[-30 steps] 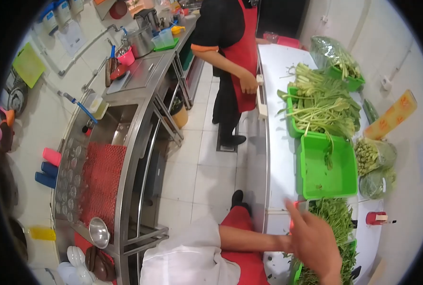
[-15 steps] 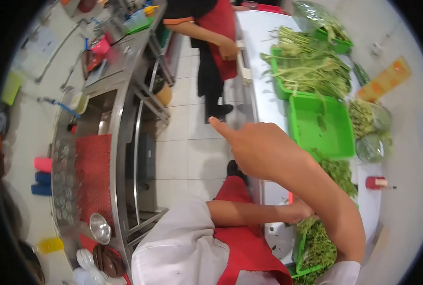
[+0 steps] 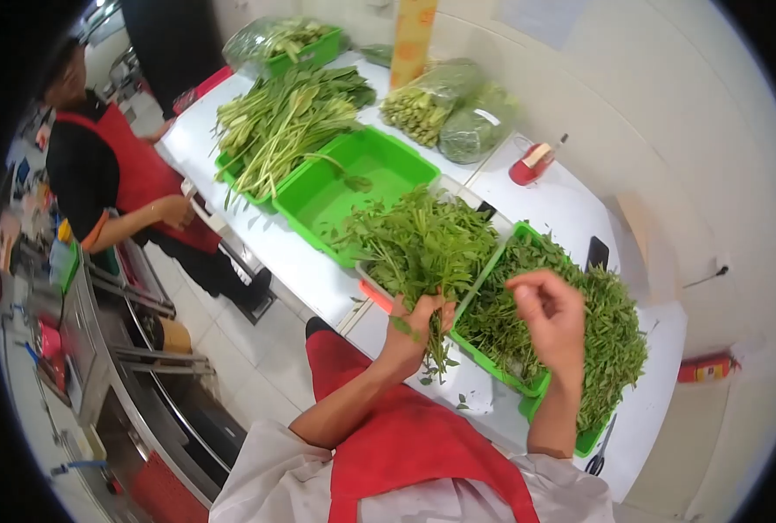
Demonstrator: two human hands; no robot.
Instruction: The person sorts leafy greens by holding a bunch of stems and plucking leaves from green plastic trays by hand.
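My left hand (image 3: pixel 411 336) is closed round the stems of a bunch of leafy greens (image 3: pixel 427 240), whose leaves spread up and away over a container at the table edge. My right hand (image 3: pixel 552 318) hangs over a green basket of small-leaved greens (image 3: pixel 527 305), its fingers curled with thumb and index tip near each other; no object shows between them. More of these greens (image 3: pixel 614 349) are heaped at the right. A green bin (image 3: pixel 353 179) beyond the bunch holds one loose leaf.
Long-stemmed greens (image 3: pixel 292 131) fill a basket farther back. Bagged vegetables (image 3: pixel 475 131), a red object (image 3: pixel 532 164), a phone (image 3: pixel 597 253) and scissors (image 3: pixel 599 453) lie on the white table (image 3: pixel 318 283). A co-worker (image 3: pixel 135 174) stands at the left; a steel counter (image 3: pixel 135 410) is behind.
The view has swung right towards the table. My right hand has gone from pointing over the floor to above the basket. My left hand now shows with a bunch of greens lifted.
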